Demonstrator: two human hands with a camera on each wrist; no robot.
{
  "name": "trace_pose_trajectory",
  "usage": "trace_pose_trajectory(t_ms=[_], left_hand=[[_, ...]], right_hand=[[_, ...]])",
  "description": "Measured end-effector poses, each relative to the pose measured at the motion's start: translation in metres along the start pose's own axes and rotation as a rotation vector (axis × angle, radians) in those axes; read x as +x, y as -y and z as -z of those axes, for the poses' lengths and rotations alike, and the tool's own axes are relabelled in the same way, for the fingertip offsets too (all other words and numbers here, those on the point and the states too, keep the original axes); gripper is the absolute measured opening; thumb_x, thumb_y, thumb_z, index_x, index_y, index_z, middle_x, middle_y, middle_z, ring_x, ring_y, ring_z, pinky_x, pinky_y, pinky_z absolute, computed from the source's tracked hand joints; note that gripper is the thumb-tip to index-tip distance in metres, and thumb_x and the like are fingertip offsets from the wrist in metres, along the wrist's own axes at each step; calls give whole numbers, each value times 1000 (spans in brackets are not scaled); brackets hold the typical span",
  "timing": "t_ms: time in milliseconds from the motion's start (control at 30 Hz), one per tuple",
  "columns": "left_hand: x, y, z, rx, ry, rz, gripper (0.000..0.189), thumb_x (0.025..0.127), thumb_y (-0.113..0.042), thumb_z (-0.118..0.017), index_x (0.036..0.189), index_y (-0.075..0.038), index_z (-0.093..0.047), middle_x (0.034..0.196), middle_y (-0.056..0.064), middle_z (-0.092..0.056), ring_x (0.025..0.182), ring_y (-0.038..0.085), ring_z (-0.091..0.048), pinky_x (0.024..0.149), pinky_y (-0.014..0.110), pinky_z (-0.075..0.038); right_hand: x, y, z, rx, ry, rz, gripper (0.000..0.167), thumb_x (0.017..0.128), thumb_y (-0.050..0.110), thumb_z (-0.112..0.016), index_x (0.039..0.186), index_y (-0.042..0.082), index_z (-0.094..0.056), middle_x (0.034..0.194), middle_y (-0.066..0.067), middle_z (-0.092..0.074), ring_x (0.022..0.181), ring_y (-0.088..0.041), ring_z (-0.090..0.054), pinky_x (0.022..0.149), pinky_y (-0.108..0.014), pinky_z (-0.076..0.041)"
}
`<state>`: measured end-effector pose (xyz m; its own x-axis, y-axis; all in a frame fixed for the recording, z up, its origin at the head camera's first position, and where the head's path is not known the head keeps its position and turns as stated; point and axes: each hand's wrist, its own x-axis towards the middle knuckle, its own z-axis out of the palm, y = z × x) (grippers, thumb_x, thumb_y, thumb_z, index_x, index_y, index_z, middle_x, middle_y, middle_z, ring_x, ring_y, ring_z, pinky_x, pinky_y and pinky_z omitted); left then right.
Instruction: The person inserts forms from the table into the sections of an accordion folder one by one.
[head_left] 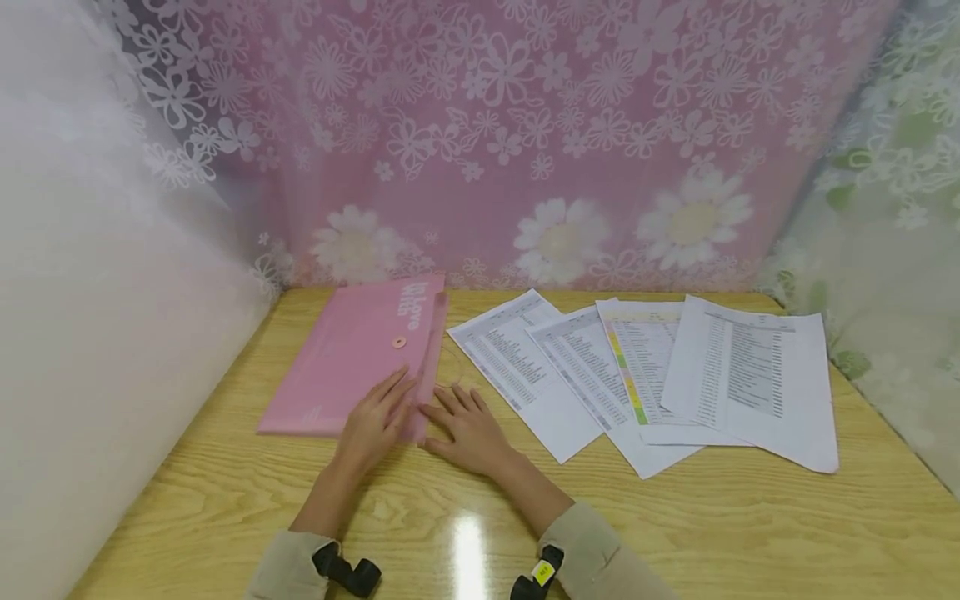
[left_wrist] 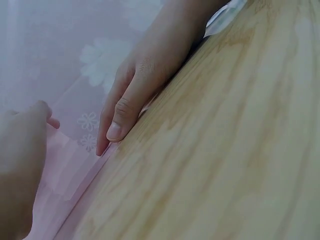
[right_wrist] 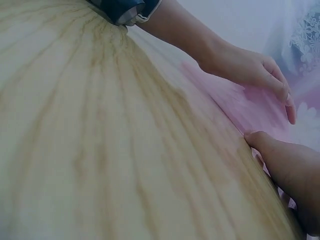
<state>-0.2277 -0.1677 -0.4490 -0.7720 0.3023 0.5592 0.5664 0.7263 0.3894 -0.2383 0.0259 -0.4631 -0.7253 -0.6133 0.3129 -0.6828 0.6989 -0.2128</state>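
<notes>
A pink document folder (head_left: 337, 350) with white lettering and a round button lies on the wooden table, its flap edge toward the right. My left hand (head_left: 373, 421) rests over the folder's right part, fingers extended forward close to the flap. My right hand (head_left: 468, 433) lies palm down at the folder's right edge, fingers spread and thumb by the near corner. The right wrist view shows the right thumb (right_wrist: 255, 137) at the folder's near edge, with the left hand arched just above the pink plastic.
To the right, several printed sheets overlap in a fan: a leftmost sheet (head_left: 525, 375), one with coloured cells (head_left: 637, 367), and a top sheet (head_left: 757, 375) at the far right. A flower-patterned curtain (head_left: 525, 150) stands behind the table (head_left: 420, 517).
</notes>
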Motion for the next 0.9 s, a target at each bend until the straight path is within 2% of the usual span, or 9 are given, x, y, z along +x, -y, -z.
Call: trace_pose_trajectory(t_ms=[100, 200, 300, 467, 600, 767, 900], left_hand=[[0, -3, 1, -141, 37, 138, 35, 96, -16, -49, 130, -7, -53, 139, 6, -41, 125, 28, -38, 96, 45, -34], [2, -7, 6, -217, 76, 219, 34, 97, -17, -47, 129, -7, -54, 138, 7, -42, 126, 29, -36, 96, 45, -34], [8, -13, 16, -194, 137, 237, 31, 96, -17, -49, 123, -6, -58, 136, 12, -44, 125, 34, -35, 95, 49, -34], [29, -21, 33, -113, 246, 262, 37, 95, -30, -51, 115, -3, -64, 134, 14, -46, 126, 39, -31, 95, 58, -28], [47, -22, 36, -78, 300, 284, 41, 92, -37, -52, 114, -5, -65, 133, 14, -47, 126, 39, -31, 94, 59, -27], [63, -20, 32, -51, 414, 241, 40, 89, -27, -58, 122, -4, -59, 135, 21, -42, 126, 41, -31, 97, 57, -25], [65, -18, 31, -39, 464, 228, 45, 86, -16, -62, 127, -1, -54, 136, 26, -38, 127, 43, -27, 100, 56, -21]], right_hand=[[0, 0, -1, -7, 6, -11, 55, 90, 51, -48, 135, 20, -49, 143, -8, -35, 132, -34, -23, 104, -52, -15], [-1, 0, -3, -12, 6, -14, 54, 90, 51, -47, 135, 21, -49, 143, -8, -36, 132, -34, -24, 104, -51, -15], [-1, 0, -4, -12, 4, -11, 54, 90, 51, -47, 135, 21, -49, 143, -8, -36, 131, -34, -24, 104, -51, -15], [-1, -2, -1, -18, -3, -4, 54, 90, 51, -47, 135, 21, -49, 143, -8, -35, 131, -35, -24, 104, -51, -15], [-1, -5, 2, -23, 6, -14, 55, 90, 52, -46, 135, 21, -49, 144, -7, -35, 132, -34, -23, 104, -51, -15], [0, -5, 1, -33, 20, -17, 55, 90, 53, -44, 135, 21, -49, 145, -7, -33, 132, -33, -22, 104, -51, -14], [-1, 0, 0, -22, 44, -16, 55, 91, 54, -43, 136, 23, -47, 146, -7, -31, 133, -33, -20, 105, -50, -12]])
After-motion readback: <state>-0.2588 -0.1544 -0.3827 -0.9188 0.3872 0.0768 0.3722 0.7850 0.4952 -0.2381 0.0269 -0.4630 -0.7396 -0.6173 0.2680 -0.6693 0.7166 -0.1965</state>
